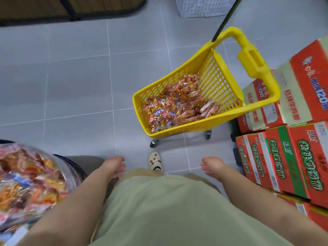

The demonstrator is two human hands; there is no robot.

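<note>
Snack bag (26,178): cut off at left edge. Cartons (284,157): cut off right. Basket (140,102) packets' print: blurred.

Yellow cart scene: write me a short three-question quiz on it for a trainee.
1. Multiple choice: what lies in the yellow cart? A) snack packets B) bottles C) folded towels
2. True or false: the left hand and the right hand hold nothing.
3. Short answer: on which side of the cart, the person's left or right, are the red cartons stacked?
Key: 1 A. 2 true. 3 right.
</note>
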